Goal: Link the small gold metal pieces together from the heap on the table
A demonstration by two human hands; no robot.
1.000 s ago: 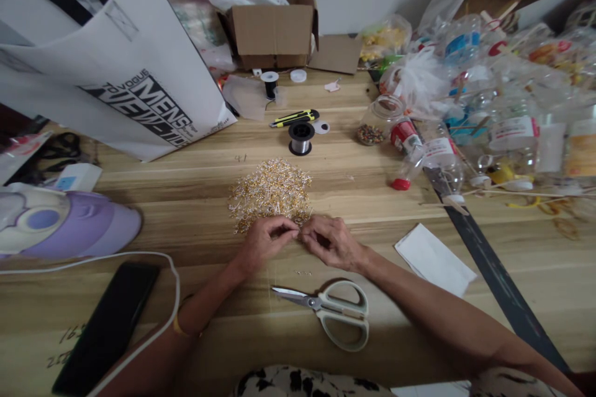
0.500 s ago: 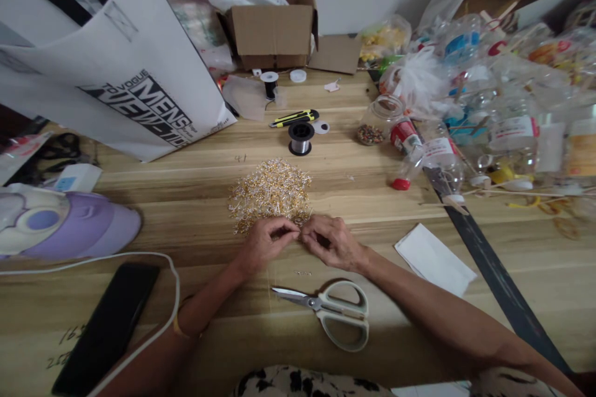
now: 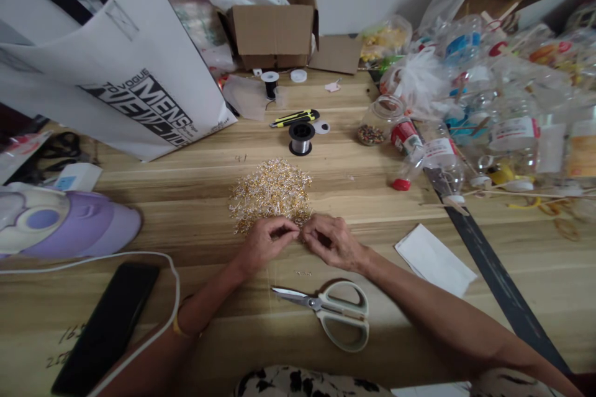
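Fingertips of my left hand (image 3: 270, 240) are pinched together at the front edge of a pile of small gold and clear pieces (image 3: 272, 192). Close beside them, my right hand (image 3: 333, 240) is also in a pinch, its fingertips almost meeting the left ones. Whatever the fingers hold is too small to make out. A thin line hangs below my left hand. Between my forearms lie a short row of tiny pieces (image 3: 303, 273) and scissors (image 3: 344, 315) with pale handles, their blades pointing left.
Beyond the pile are a wire spool (image 3: 301, 139) and a yellow-black cutter (image 3: 295, 118). A black phone (image 3: 108, 329) and white cable lie left, near a purple device (image 3: 93, 223). Folded paper (image 3: 433, 259), a bead jar (image 3: 379, 121) and plastic bottles (image 3: 512, 130) are on the right.
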